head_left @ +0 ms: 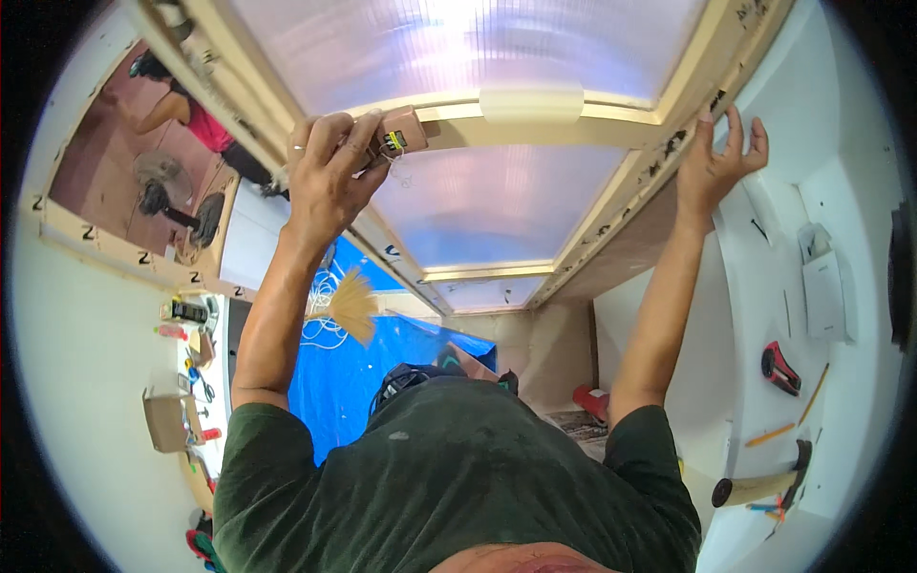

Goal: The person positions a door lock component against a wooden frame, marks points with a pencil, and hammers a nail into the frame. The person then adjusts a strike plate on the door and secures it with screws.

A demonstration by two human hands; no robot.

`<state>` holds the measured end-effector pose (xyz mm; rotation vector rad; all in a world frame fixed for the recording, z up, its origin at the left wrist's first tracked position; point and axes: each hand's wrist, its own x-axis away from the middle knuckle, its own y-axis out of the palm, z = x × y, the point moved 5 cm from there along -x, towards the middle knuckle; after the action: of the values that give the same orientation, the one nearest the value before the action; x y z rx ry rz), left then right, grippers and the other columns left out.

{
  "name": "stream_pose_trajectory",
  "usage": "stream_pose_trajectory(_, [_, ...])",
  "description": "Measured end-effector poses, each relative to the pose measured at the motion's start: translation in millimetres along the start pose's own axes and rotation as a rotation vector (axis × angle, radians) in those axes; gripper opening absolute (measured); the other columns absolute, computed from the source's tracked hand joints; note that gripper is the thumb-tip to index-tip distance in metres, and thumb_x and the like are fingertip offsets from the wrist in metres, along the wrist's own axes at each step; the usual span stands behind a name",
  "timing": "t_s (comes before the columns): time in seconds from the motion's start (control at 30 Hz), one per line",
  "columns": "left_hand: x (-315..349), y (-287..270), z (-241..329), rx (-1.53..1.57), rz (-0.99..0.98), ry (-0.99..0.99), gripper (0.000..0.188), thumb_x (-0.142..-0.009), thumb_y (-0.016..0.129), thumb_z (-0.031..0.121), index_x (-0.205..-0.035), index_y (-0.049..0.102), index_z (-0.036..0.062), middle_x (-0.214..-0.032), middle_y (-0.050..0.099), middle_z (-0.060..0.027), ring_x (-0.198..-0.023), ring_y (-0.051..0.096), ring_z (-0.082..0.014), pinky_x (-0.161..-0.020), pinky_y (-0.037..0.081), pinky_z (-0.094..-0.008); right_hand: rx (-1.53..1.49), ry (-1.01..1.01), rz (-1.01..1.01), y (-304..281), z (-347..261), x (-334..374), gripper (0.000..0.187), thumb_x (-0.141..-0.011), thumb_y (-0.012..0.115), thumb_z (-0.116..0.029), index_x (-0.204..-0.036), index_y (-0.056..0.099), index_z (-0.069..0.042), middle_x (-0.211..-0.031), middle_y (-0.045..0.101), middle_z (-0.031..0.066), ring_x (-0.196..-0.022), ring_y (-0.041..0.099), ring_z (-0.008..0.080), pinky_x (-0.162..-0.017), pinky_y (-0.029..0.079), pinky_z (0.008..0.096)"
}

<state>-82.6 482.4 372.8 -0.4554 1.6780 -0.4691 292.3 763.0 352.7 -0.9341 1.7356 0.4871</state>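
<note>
A tall wooden-framed door panel [535,132] with translucent ribbed sheets stands in front of me. My left hand [330,172] is closed around a small copper-brown box [403,130] and keeps it at the frame's left side, level with the crossbar. The box carries a yellow label, and thin pale wires dangle from it. My right hand [721,162] is raised at the frame's right edge, fingers spread, with the fingertips near or on the wood. A pale strip [531,104] lies across the crossbar.
At the right, a white surface holds a red and black utility knife [781,369], pencils [770,435] and a cylindrical object [755,489]. Below are a straw broom [351,306], white cable and a blue tarp [382,344]. Beyond the left opening are another person [215,124] and a fan [162,181].
</note>
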Motion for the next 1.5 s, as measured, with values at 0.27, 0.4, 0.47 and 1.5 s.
stream_pose_trajectory(0.27, [-33, 29, 44, 0.022, -0.008, 0.053, 0.068, -0.062, 0.094, 0.01, -0.128, 0.077, 0.0105, -0.106, 0.062, -0.0066, -0.095, 0.058, -0.0272, -0.084, 0.051, -0.0414, -0.069, 0.042, 0.006, -3, -5, 0, 0.04, -0.099, 0.078, -0.02, -0.132, 0.07, 0.0, -0.153, 0.029, 0.0225, -0.145, 0.029, 0.0391, -0.116, 0.045, 0.0438])
stream_pose_trajectory(0.4, [-49, 47, 69, 0.071, 0.037, 0.097, 0.064, -0.065, 0.092, 0.011, -0.127, 0.077, 0.009, -0.104, 0.061, -0.0054, -0.094, 0.058, -0.0262, -0.084, 0.05, -0.0411, -0.14, 0.044, 0.05, -4, -5, 0, 0.04, -0.096, 0.081, -0.017, -0.13, 0.071, -0.001, -0.152, 0.032, 0.0226, -0.144, 0.033, 0.0396, -0.115, 0.045, 0.0443])
stream_pose_trajectory(0.47, [-56, 55, 80, 0.064, 0.013, 0.106, 0.062, -0.066, 0.091, 0.013, -0.127, 0.076, 0.0093, -0.104, 0.061, -0.005, -0.095, 0.058, -0.026, -0.085, 0.049, -0.0408, -0.129, 0.034, 0.06, -1, -3, 0, 0.039, -0.094, 0.082, -0.015, -0.129, 0.072, -0.001, -0.153, 0.033, 0.0226, -0.144, 0.034, 0.0397, -0.115, 0.044, 0.0453])
stream_pose_trajectory(1.5, [138, 129, 145, 0.952, -0.723, -0.056, 0.051, -0.085, 0.081, 0.031, -0.125, 0.071, 0.0012, -0.106, 0.065, -0.0118, -0.1, 0.064, -0.0326, -0.087, 0.054, -0.0475, -0.193, 0.059, -0.018, -3, -68, 36, 0.021, -0.096, 0.075, -0.013, -0.116, 0.076, -0.007, -0.131, 0.062, 0.0165, -0.131, 0.054, 0.0336, -0.108, 0.045, 0.0492])
